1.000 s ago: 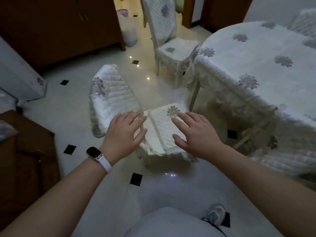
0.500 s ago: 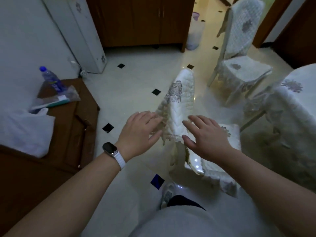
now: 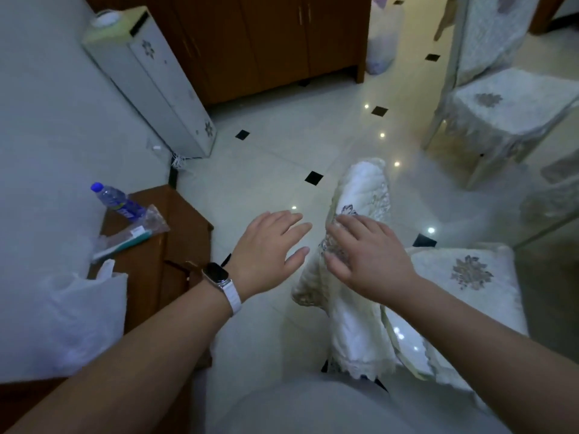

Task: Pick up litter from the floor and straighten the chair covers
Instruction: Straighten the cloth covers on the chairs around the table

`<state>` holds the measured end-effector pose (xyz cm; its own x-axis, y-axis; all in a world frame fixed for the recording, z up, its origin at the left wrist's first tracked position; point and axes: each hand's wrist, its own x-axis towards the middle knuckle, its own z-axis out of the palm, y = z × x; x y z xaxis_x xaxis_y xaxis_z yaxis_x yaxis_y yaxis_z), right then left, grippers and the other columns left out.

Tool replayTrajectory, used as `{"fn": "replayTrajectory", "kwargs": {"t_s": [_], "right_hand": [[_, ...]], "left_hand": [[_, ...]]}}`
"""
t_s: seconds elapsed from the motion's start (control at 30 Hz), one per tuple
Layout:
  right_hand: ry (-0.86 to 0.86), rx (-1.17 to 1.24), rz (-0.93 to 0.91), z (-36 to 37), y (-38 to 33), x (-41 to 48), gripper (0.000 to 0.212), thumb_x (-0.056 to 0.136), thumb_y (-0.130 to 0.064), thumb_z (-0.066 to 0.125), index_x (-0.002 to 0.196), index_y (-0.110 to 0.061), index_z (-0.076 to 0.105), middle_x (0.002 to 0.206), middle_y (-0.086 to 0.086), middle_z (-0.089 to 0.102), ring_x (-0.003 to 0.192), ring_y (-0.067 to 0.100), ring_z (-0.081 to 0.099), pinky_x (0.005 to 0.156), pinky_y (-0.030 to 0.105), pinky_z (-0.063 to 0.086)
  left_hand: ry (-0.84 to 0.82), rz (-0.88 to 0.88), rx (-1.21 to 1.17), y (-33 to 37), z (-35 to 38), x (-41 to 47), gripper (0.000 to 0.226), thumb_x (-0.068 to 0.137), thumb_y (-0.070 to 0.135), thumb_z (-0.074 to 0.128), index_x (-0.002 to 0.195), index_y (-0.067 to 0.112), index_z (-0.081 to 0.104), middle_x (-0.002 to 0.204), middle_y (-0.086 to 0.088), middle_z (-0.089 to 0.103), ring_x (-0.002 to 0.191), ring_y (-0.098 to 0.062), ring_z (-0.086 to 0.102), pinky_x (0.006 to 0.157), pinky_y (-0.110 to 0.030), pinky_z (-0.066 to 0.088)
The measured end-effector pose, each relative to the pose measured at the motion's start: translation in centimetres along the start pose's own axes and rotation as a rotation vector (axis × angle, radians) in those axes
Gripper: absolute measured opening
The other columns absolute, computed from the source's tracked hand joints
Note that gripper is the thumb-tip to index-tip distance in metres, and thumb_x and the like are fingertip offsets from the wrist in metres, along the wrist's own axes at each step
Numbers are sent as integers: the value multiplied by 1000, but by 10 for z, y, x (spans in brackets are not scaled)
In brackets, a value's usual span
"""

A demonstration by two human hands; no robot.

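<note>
Clearly unfinished: white quilted chair-back cover (image 3: 365,183) at 2 o'clock looks rumpled; right hand (image 3: 372,258) rests flat on it, grip released; left hand (image 3: 269,249) hovers just beside, grip released too. Litter unclear.

A blue-capped bottle (image 3: 117,200) sits on the brown surface (image 3: 183,234) beside a packaged toothbrush (image 3: 131,237); a white tower appliance (image 3: 156,79) stands by the cabinet (image 3: 266,42).

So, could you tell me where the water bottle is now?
The water bottle is at the left of the head view, on the wooden cabinet, beside a clear packet.
</note>
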<state>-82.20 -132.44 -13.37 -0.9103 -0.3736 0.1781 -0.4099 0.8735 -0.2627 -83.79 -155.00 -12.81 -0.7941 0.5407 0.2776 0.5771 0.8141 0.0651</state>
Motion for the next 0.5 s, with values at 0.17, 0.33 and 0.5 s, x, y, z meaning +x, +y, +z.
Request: {"fn": "replayTrajectory", "kwargs": {"t_s": [0.17, 0.33, 0.5], "right_hand": [[23, 21, 66, 3, 25, 17, 48, 87, -48, 46, 122, -19, 61, 126, 4, 61, 114, 26, 55, 95, 39, 41], [50, 13, 191, 12, 46, 12, 47, 90, -49, 48, 121, -17, 62, 125, 8, 61, 115, 30, 55, 95, 42, 43], [68, -10, 376, 26, 48, 1, 48, 91, -49, 52, 122, -15, 62, 126, 10, 60, 114, 31, 54, 96, 44, 43]], "left_hand": [[-74, 127, -41, -19, 23, 67, 41, 93, 38, 56, 125, 13, 66, 128, -9, 64, 119, -31, 58, 102, -45, 43], [-114, 295, -110, -26, 44, 119, 39, 93, 36, 60, 125, 14, 65, 130, -8, 63, 121, -29, 56, 104, -46, 41], [-169, 526, -194, -27, 71, 165, 41, 95, 37, 55, 126, 13, 66, 132, -10, 63, 123, -31, 56, 103, -46, 41]]}}
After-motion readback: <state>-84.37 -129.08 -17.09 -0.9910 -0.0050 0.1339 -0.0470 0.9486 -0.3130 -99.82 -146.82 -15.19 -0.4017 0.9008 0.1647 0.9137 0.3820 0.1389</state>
